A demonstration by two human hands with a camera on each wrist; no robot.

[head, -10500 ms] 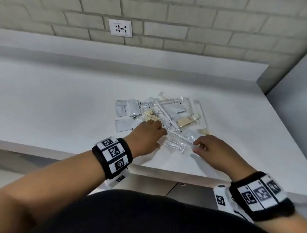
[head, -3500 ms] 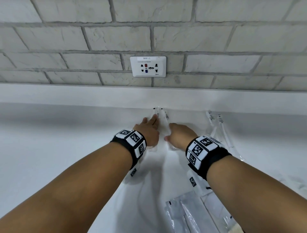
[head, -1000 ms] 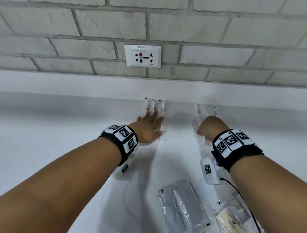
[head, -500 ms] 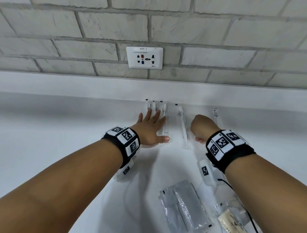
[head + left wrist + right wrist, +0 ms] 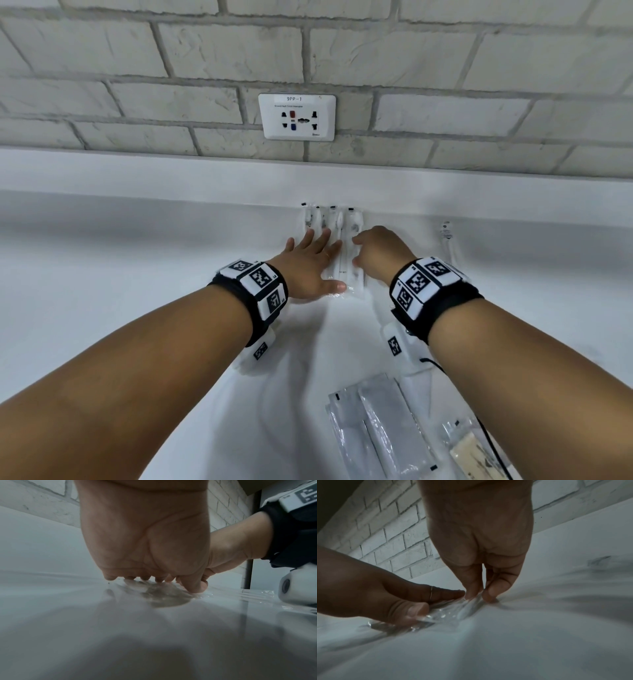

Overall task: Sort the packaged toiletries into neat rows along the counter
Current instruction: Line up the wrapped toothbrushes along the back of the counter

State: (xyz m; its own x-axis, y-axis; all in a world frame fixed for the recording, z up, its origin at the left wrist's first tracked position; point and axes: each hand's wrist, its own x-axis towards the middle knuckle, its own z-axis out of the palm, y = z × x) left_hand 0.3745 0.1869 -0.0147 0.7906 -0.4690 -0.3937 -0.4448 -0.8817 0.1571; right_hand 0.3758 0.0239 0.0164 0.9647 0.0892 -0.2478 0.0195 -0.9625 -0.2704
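Note:
A row of clear-wrapped toothbrush packets lies side by side against the counter's back upstand. My left hand lies flat on them with fingers spread and the thumb on the wrappers' near ends; its palm fills the left wrist view. My right hand is curled just right of it. In the right wrist view its thumb and a finger pinch the crinkled wrapper of the rightmost toothbrush packet, which touches the row. One more toothbrush packet lies alone further right.
The white counter ends at a low upstand below a brick wall with a socket plate. Near me lie grey foil sachets and a clear packet with a beige item. A cable runs from my right wristband.
My right hand has slid one toothbrush packet leftward from the right-hand pair until it lies against the row. My left hand has stayed flat on the row.

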